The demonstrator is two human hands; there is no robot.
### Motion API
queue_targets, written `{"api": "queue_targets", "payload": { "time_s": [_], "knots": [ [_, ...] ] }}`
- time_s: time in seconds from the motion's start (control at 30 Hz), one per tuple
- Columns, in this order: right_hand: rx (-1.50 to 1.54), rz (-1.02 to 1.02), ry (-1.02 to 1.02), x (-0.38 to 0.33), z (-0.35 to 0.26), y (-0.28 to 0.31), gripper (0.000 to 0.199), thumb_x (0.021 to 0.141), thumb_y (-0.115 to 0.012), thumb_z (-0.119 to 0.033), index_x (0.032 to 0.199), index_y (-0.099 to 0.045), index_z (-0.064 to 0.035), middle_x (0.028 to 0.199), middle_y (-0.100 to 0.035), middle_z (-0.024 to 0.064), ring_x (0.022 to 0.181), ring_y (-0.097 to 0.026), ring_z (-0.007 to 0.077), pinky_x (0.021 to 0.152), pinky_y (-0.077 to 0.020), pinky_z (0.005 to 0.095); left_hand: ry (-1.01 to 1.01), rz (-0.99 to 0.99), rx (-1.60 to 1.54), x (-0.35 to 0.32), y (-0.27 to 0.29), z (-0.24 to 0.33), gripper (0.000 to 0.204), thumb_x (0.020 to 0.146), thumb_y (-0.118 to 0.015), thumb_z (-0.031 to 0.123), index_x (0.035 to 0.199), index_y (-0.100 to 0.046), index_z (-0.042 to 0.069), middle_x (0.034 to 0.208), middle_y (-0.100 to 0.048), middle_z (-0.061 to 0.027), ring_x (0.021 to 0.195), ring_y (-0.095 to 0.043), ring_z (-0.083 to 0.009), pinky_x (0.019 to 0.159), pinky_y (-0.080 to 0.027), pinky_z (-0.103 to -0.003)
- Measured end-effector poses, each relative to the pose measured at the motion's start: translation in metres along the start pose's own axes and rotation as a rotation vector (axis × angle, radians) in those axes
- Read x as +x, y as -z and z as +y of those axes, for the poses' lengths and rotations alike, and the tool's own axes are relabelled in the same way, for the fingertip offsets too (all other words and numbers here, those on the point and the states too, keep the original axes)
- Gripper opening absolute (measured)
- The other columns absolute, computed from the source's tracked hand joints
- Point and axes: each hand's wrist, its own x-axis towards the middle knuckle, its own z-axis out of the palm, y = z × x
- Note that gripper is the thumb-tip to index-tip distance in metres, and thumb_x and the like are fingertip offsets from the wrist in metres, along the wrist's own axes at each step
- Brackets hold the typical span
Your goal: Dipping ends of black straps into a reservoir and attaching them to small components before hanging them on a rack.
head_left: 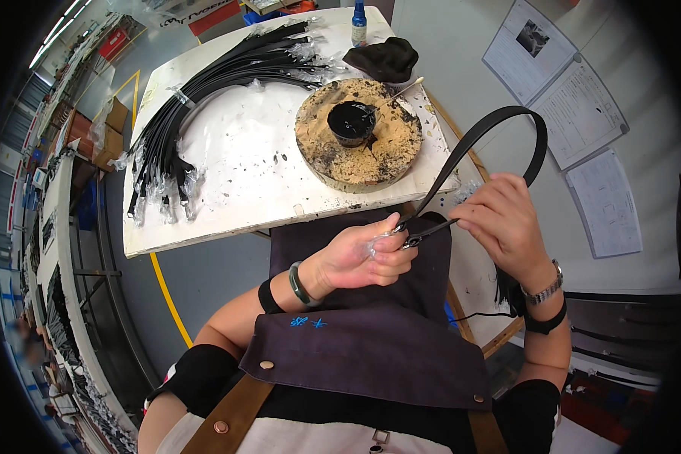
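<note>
White tabletop point(227, 204) lies ahead of the person; both hands work just above the dark apron point(371, 356); left hand point(359, 257) pinches the metal-tipped end of a black strap point(477, 140); right hand point(503, 219) grips it beside, its loop arching up; farther off, a bundle of black straps point(204, 91) and a round stained block point(359, 136) with a black ink cup point(352, 121).
</note>
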Motion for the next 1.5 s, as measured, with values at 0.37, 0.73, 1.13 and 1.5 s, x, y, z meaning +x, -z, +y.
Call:
{"api": "queue_targets", "payload": {
  "time_s": [0.37,0.73,1.13,1.5],
  "knots": [
    [-0.035,0.012,-0.003,-0.003,0.000,-0.001,0.013,0.071,-0.065,-0.009,0.084,-0.062,-0.0082,0.077,-0.055,0.0021,0.077,-0.053,0.0210,0.083,-0.0396,0.0400,-0.035,0.130,0.160,0.000,-0.009,0.006,0.048,0.097,-0.028,0.042,0.059,-0.035,0.013,0.061,-0.032,0.0028,0.051,-0.026,-0.0067,0.044,-0.023,-0.020],
    [-0.099,0.180,-0.217,-0.033,-0.006,-0.002,0.021,0.071,-0.065,-0.008,0.092,-0.064,-0.0070,0.092,-0.058,0.0063,0.090,-0.053,0.0255,0.085,-0.0391,0.0381,-0.168,0.369,1.319,0.013,-0.046,0.025,0.042,0.096,-0.038,0.035,0.067,-0.048,0.007,0.065,-0.045,-0.0002,0.056,-0.040,-0.0100,0.052,-0.034,-0.023],
    [-0.179,0.361,-0.369,-0.084,-0.031,0.051,0.022,0.071,-0.064,-0.006,0.093,-0.063,-0.0056,0.099,-0.059,0.0085,0.095,-0.054,0.0276,0.079,-0.0422,0.0365,-0.418,-0.001,2.591,0.073,-0.095,0.010,0.021,0.083,-0.057,0.023,0.072,-0.052,0.006,0.072,-0.047,-0.0067,0.068,-0.054,-0.0241,0.055,-0.044,-0.034],
    [-0.078,0.336,-0.517,-0.120,0.016,0.067,0.011,0.081,-0.058,-0.015,0.088,-0.063,-0.0078,0.071,-0.057,0.0046,0.069,-0.054,0.0244,0.079,-0.0416,0.0320,-0.504,-0.148,2.743,0.121,-0.121,-0.015,0.017,0.078,-0.062,0.022,0.075,-0.056,0.007,0.090,-0.051,-0.0066,0.082,-0.053,-0.0232,0.063,-0.046,-0.033]
  ]
}}
